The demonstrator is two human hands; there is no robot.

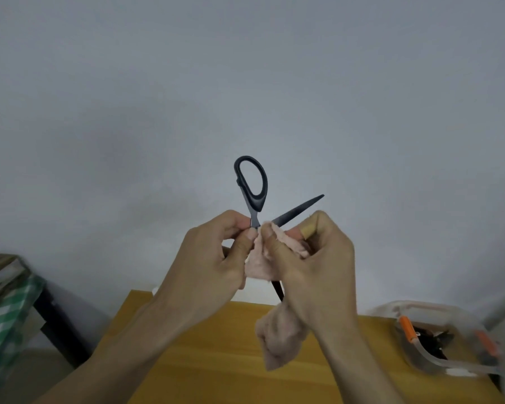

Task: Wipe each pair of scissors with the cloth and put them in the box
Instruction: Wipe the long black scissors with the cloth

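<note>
I hold a pair of black scissors (252,188) up in front of a pale wall, blades spread apart. One handle loop points up and one blade points up to the right. My left hand (213,258) pinches the scissors near the pivot, just below that loop. My right hand (312,263) grips a pink cloth (277,333) and presses it against the scissors at the pivot. The cloth's loose end hangs down over the table. The other blade or handle shows as a dark tip below my right hand. A clear plastic box (438,342) with orange clips stands at the right, with dark items inside.
A yellow wooden table (204,354) lies below my hands. To the left stands a dark frame with a green checked cloth (6,319) over it. The box sits near the table's right edge.
</note>
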